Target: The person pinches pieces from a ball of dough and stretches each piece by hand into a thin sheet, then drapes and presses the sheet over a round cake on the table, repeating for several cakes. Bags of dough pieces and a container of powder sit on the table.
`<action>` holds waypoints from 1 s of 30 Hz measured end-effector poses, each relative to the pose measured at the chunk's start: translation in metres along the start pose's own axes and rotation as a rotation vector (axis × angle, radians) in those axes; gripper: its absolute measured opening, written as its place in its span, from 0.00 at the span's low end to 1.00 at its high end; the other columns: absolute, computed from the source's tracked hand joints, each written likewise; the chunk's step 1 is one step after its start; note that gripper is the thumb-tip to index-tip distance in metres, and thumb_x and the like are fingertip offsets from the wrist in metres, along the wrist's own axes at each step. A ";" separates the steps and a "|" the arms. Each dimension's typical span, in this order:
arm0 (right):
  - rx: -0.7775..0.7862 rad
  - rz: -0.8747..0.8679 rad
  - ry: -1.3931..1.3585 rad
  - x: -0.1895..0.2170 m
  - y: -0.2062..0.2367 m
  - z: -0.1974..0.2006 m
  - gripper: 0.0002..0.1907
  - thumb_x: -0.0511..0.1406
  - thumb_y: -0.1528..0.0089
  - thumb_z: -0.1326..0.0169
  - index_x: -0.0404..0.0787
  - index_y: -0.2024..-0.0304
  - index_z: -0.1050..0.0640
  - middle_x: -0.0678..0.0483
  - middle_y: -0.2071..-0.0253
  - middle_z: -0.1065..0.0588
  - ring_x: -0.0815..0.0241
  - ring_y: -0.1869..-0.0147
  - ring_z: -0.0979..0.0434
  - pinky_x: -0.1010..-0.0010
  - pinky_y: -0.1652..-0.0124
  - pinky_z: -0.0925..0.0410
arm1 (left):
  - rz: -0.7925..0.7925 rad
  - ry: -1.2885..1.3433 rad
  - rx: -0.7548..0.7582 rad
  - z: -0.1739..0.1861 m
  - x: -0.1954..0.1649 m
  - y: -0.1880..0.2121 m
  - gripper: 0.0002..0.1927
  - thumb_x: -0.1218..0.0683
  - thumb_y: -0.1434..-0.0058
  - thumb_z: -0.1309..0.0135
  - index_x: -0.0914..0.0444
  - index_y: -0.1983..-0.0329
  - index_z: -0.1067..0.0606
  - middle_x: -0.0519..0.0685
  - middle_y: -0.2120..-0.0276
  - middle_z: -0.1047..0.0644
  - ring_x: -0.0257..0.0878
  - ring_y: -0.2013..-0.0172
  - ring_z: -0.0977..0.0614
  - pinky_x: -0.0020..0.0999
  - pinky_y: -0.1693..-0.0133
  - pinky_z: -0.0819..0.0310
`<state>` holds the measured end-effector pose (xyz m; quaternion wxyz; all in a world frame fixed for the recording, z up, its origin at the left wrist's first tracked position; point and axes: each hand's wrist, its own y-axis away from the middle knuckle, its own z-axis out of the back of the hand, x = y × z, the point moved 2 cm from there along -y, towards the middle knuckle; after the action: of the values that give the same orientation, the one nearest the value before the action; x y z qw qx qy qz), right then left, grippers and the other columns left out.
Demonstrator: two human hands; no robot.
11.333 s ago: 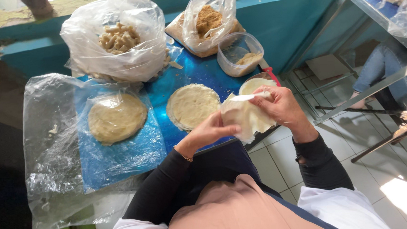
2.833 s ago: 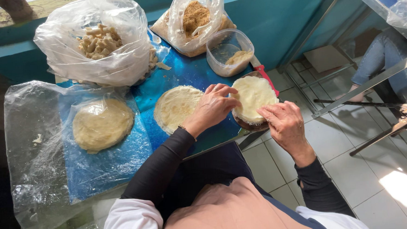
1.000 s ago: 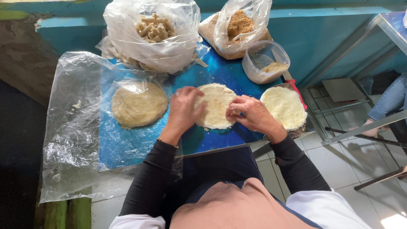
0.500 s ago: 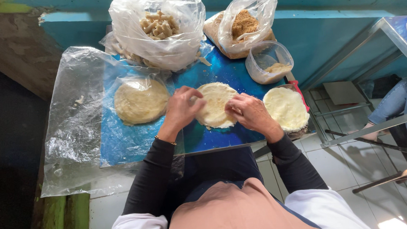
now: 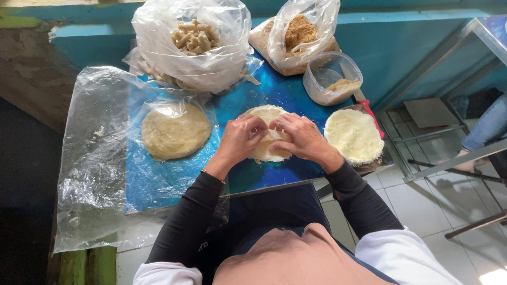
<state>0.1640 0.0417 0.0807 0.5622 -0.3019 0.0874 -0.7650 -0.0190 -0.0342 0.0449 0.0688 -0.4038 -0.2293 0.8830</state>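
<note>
both hands now closer over wrapper

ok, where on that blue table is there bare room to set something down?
Bare blue sheet shows along the near edge below the left dough round, and a small patch between the hands and the tub. The back is crowded by the big bag and smaller bag. Left hand and right hand cover the middle round.
</note>
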 end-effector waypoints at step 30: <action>0.091 -0.166 -0.189 -0.044 -0.045 -0.012 0.17 0.40 0.43 0.35 0.36 0.57 0.21 0.45 0.60 0.22 0.44 0.56 0.21 0.59 0.59 0.29 | 0.057 -0.132 -0.118 -0.002 0.033 -0.040 0.10 0.61 0.45 0.47 0.62 0.61 0.18 0.56 0.65 0.17 0.54 0.61 0.15 0.44 0.57 0.23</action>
<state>0.1290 0.0955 0.0757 0.5160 -0.3531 -0.0260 -0.7800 -0.0420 0.0114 0.0399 0.0046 -0.3543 -0.2732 0.8943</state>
